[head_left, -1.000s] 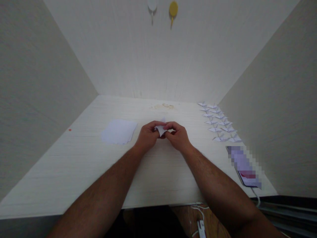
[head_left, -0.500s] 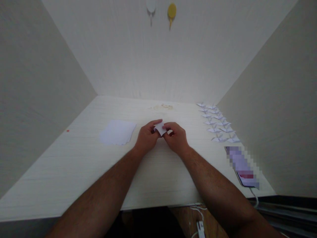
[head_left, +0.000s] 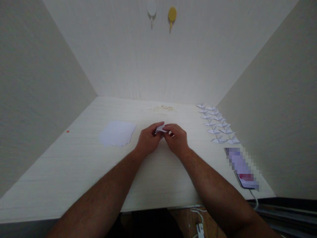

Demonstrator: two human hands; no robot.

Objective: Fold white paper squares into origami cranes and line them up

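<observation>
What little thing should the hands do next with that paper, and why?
Maybe the right hand should gently pinch the small white paper along a fold while the left hand steadies it: both hands have a grip on it, and it looks folded, though they hide part of it.

Left forearm and right forearm – both bare – extend forward and converge ahead of the body. Left grip and right grip face each other, fingertips close together. Fingers bent inward, closed in a pinch – thumbs largely hidden from view.
</observation>
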